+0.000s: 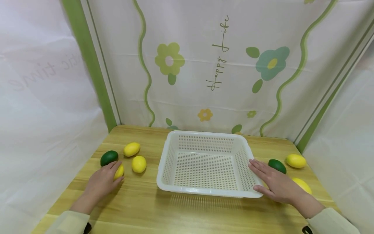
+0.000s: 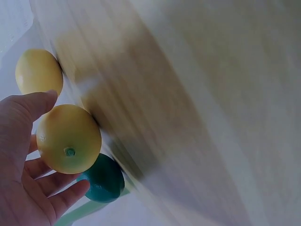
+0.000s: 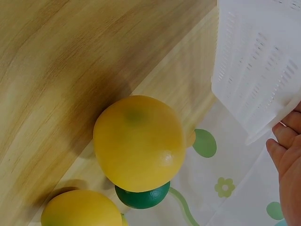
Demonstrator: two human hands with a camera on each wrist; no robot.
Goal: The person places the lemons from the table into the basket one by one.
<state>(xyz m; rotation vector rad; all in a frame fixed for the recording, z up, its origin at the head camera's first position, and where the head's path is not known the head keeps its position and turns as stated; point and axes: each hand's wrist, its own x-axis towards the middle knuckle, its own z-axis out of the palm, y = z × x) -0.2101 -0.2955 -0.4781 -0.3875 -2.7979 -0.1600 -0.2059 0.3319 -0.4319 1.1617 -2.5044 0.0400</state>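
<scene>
My left hand (image 1: 100, 182) holds a yellow lemon (image 1: 118, 171), its thumb and fingers around the fruit. The left wrist view shows the lemon (image 2: 69, 139) between thumb and fingers, near the tabletop. A dark green lemon-shaped fruit (image 1: 109, 158) lies just beyond the fingers. Two more yellow lemons (image 1: 131, 149) lie to the right of that hand. With fingers extended, my right hand (image 1: 276, 185) rests on the right rim of a white perforated plastic basket (image 1: 201, 191). In the right wrist view, the fingertips (image 3: 284, 136) touch the basket's edge.
Right of the basket lie a dark green fruit (image 1: 277, 166), a yellow lemon (image 1: 295, 161) and another lemon (image 1: 302, 185) partly behind the right hand. The wooden table (image 1: 187, 217) is bounded by patterned white curtains (image 1: 193, 39) at the back and sides.
</scene>
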